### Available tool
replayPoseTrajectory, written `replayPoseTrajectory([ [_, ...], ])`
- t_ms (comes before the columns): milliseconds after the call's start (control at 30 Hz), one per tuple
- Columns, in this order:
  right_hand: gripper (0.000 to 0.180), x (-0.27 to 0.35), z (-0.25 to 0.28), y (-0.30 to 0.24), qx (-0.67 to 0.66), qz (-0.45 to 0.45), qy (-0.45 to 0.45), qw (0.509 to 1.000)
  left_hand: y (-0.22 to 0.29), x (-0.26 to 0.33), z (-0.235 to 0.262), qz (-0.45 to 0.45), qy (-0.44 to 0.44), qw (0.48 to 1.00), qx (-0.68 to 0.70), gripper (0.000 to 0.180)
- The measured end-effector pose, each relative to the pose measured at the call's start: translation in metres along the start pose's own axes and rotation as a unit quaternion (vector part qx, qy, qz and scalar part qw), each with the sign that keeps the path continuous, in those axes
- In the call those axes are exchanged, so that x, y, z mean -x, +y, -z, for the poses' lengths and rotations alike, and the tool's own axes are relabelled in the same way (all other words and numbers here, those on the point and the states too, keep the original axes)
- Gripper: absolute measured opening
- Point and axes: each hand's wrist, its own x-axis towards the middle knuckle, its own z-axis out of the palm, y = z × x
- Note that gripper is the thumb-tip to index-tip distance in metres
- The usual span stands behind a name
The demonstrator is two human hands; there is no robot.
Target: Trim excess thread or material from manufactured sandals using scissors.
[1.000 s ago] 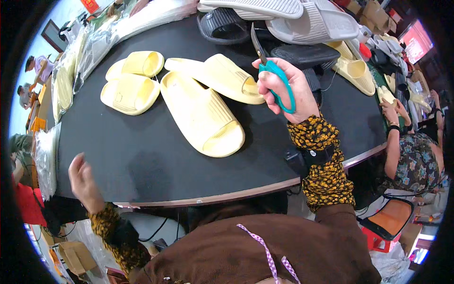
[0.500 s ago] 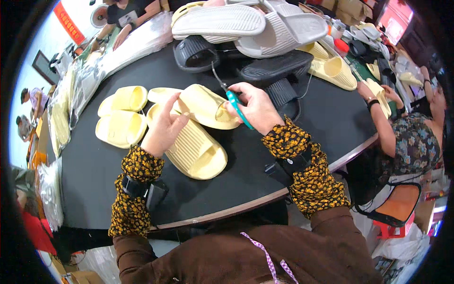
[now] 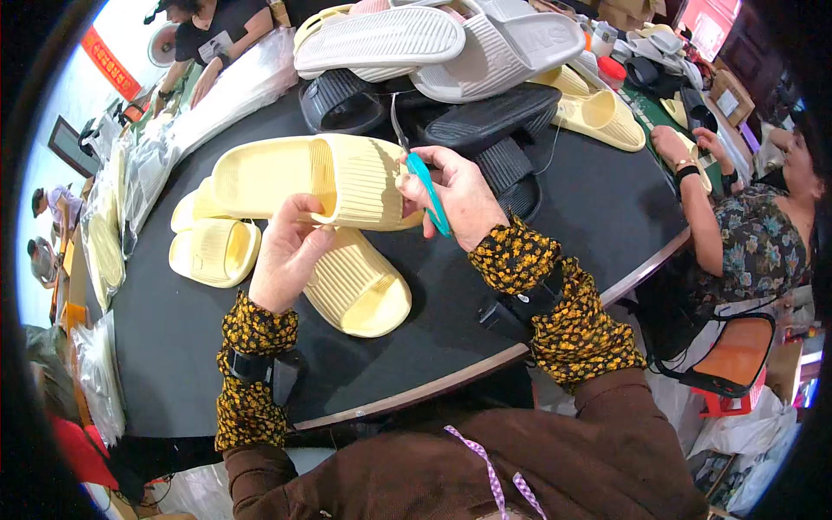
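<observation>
A pale yellow slide slipper (image 3: 368, 178) is held up slightly tilted above the table. My left hand (image 3: 290, 251) grips the near edge of its strap, thumb and fingers pinched together. In my right hand (image 3: 459, 186) are teal-handled scissors (image 3: 425, 191), their thin metal end pointing away from me; the fingers also touch the slipper's strap end. A second yellow slide (image 3: 368, 286) lies below, partly hidden by the raised one and my left hand. Another yellow pair (image 3: 215, 251) rests at the left, partly covered.
Grey slides (image 3: 381, 39) are piled over black slides (image 3: 494, 117) at the table's far side. More yellow slides (image 3: 598, 117) lie to the right. Plastic-wrapped stock (image 3: 234, 87) lines the far left edge. A co-worker (image 3: 754, 234) sits at the right; another person (image 3: 217, 43) works beyond.
The upper yellow slide has been lifted from the table and turned, and my left hand now grips its strap. My right hand keeps the scissors and has come against the slide.
</observation>
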Motion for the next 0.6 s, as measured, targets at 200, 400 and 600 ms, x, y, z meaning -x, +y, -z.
replayPoseTrajectory([
  [200,0.042,0.003,-0.009,0.002,-0.072,-0.012,0.008,0.997,-0.003,0.006,-0.001,-0.04,0.023,0.998,-0.051,0.028],
  [400,0.047,0.001,-0.003,0.005,-0.063,0.002,0.058,0.996,0.009,0.01,-0.002,-0.038,0.012,0.992,-0.116,0.025],
  [600,0.051,0.0,0.001,0.008,-0.095,0.02,0.086,0.992,-0.001,0.007,0.014,-0.068,0.03,0.994,-0.076,0.018],
])
